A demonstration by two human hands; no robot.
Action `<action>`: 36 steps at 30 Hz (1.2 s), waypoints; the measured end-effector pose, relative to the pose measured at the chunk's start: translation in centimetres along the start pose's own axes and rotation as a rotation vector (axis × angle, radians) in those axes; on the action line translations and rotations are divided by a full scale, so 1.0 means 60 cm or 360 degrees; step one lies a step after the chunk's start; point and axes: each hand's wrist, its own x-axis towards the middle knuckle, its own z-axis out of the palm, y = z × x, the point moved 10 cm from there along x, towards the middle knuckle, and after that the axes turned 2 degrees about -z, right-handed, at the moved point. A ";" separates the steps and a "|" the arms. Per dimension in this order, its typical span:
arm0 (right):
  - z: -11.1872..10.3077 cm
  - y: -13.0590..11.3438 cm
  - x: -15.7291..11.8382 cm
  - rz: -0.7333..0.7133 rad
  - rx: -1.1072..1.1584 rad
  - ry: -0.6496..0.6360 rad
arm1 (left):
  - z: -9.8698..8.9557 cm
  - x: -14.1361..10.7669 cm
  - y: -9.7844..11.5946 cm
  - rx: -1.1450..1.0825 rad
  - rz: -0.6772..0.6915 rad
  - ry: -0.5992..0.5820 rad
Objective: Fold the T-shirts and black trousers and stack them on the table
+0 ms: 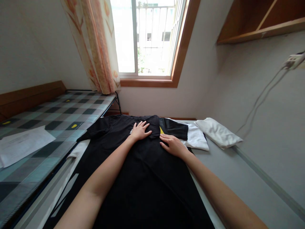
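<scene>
A black short-sleeved shirt (143, 178) lies spread out in front of me, one sleeve stretched toward the left. My left hand (140, 131) rests flat near its far end, fingers spread on the cloth. Close by on the right, my right hand (173, 144) lies palm down with its fingers stretched out, touching the same shirt. Just beyond the right fingertips a small yellow patch shows beside a shiny black piece of fabric (175, 128). White cloth (197, 138) sticks out from under that black piece. Neither hand grips anything.
A folded white cloth (218, 132) lies at the far right, against the wall. To the left is a checked mattress (62, 114) with paper sheets (26, 143) on it. Behind are a curtain (100, 47) and a window (152, 41). A wooden shelf (264, 33) hangs upper right.
</scene>
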 end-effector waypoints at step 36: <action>-0.015 0.149 -0.040 0.0585 0.0265 0.0101 | -0.092 -0.003 0.036 -0.0186 0.0278 0.0245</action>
